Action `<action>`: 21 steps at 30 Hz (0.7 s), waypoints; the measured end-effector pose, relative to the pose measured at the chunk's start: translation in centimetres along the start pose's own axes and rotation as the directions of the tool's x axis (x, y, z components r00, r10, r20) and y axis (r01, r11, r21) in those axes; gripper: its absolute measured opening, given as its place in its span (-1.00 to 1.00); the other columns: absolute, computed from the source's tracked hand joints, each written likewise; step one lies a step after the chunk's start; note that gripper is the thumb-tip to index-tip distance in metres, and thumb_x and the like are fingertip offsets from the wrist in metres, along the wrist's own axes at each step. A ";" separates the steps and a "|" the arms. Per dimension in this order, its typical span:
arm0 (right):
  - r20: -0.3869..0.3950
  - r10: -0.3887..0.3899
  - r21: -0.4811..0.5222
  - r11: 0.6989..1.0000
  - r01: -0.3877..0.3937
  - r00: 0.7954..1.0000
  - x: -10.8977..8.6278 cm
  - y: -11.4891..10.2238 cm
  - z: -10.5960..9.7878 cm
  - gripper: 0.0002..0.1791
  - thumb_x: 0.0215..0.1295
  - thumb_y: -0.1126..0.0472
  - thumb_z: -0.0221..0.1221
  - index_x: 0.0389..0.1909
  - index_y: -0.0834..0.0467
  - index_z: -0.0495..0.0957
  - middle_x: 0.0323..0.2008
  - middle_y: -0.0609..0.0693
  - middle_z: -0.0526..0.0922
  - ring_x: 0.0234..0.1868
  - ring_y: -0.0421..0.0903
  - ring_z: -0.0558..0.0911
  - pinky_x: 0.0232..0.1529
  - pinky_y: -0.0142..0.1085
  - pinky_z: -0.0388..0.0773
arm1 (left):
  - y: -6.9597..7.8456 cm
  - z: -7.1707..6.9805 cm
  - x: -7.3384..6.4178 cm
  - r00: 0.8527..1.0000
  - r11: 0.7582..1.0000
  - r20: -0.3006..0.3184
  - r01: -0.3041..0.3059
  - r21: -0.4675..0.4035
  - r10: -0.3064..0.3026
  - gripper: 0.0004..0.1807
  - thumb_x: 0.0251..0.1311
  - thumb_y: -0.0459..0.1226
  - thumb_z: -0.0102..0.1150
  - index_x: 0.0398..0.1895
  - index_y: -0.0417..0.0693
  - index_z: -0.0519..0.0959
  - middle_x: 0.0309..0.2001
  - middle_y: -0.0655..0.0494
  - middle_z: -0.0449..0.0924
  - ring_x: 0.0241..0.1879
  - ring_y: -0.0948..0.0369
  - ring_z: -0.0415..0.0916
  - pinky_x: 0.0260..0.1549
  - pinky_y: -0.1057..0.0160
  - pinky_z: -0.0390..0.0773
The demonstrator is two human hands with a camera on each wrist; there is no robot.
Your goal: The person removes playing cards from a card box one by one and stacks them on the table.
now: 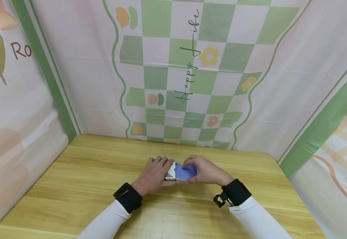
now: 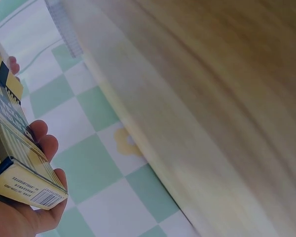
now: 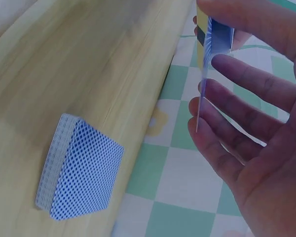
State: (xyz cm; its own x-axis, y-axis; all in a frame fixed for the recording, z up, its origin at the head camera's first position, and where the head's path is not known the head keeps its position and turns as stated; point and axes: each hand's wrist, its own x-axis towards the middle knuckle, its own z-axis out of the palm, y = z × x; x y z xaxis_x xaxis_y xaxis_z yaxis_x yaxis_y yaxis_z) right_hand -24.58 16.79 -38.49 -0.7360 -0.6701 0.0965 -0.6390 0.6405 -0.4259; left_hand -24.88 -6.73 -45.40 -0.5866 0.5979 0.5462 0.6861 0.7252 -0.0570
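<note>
My left hand (image 1: 153,174) grips a card box (image 1: 171,173), its fingers along one side and the thumb on the other. The box is cream and dark blue, and its barcode end (image 2: 29,190) shows in the left wrist view. From its right end a blue-backed playing card (image 1: 186,172) sticks out. My right hand (image 1: 204,170) holds that card at its outer end between thumb and fingers. Seen edge-on in the right wrist view, the card is a thin line beside the fingertips (image 3: 200,123). How many cards are together there I cannot tell.
A squared stack of blue-patterned playing cards (image 3: 86,170) lies on the wooden table (image 1: 80,186), showing in the right wrist view. Behind the table's far edge hangs a green-and-white checked curtain (image 1: 185,79), with more printed cloth at both sides.
</note>
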 end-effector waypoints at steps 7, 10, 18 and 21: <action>0.014 0.020 -0.031 0.999 -0.020 1.000 -0.9 0.7 -0.1 -0.52 -0.09 0.10 0.36 -0.06 0.04 0.54 -0.02 -0.08 0.49 -0.05 -0.11 0.46 -0.15 -0.24 0.43 | 0.0 -0.1 -0.1 0.999 0.999 0.036 0.034 -0.011 -0.034 -0.14 0.01 0.43 -0.17 0.17 0.01 0.35 -0.04 0.07 0.45 -0.07 0.11 0.39 -0.19 0.05 0.32; 0.007 0.057 -0.051 0.997 -0.056 0.998 -1.3 0.9 -0.3 -0.50 -0.09 0.09 0.34 -0.03 0.01 0.54 -0.01 -0.10 0.47 -0.05 -0.11 0.45 -0.15 -0.26 0.42 | 0.0 -0.2 -0.2 0.998 0.999 0.049 0.048 -0.019 -0.047 -0.15 0.02 0.43 -0.17 0.17 0.01 0.35 -0.04 0.06 0.45 -0.07 0.11 0.38 -0.20 0.04 0.32; -0.122 0.238 -0.150 0.955 -0.255 0.964 -1.5 1.5 -0.8 -0.47 -0.09 -0.04 0.34 -0.05 0.09 0.56 -0.06 0.00 0.54 -0.14 -0.09 0.50 -0.24 -0.23 0.43 | 0.0 -0.4 -0.2 0.995 0.997 0.068 0.078 -0.021 -0.076 -0.15 0.00 0.42 -0.12 0.16 0.01 0.35 -0.04 0.06 0.46 -0.06 0.09 0.39 -0.19 0.04 0.31; -0.195 0.320 -0.174 0.919 -0.354 0.927 -1.5 1.8 -0.7 -0.42 -0.07 -0.08 0.33 -0.05 0.18 0.56 -0.09 0.08 0.58 -0.13 -0.02 0.54 -0.22 -0.16 0.43 | -0.1 -0.5 -0.1 0.994 0.996 0.069 0.087 -0.033 -0.085 -0.16 -0.01 0.41 -0.09 0.16 0.02 0.35 -0.04 0.05 0.45 -0.05 0.09 0.38 -0.18 0.03 0.32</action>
State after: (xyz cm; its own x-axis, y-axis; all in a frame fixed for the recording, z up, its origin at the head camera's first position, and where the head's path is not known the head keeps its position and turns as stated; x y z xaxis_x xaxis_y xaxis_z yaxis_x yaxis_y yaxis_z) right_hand -24.80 19.19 -38.74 -0.9305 -0.3429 0.1288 -0.3656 0.8911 -0.2690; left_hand -24.64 -7.02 -45.06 -0.6712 0.5564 0.4897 0.6459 0.7632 0.0182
